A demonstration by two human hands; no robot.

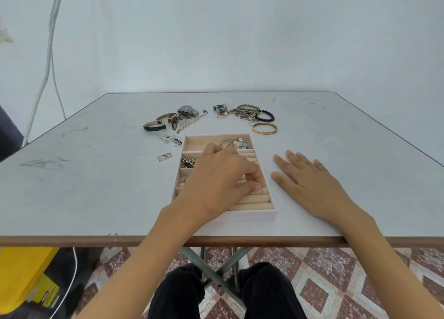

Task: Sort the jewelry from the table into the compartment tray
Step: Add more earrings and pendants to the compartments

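Observation:
A beige compartment tray (262,214) lies in the middle of the table, near the front edge. My left hand (221,179) is over its ring rolls, fingertips pinching a small thin ring (255,191) down at the rolls. My right hand (310,184) rests flat on the table just right of the tray, fingers straight. A bangle with charms (237,143) sits in the far compartment and a chain bracelet (188,162) in a left one. Behind the tray lie watches (173,119), a silver chain (192,122), a tangle of bracelets (245,113), a black bead bracelet (265,116) and a gold bangle (264,128).
Small silver pieces (170,140) and a flat rectangular pendant (164,156) lie left of the tray. The grey table (96,186) has a brown front edge. A yellow box (24,275) stands on the floor at the left, under the table.

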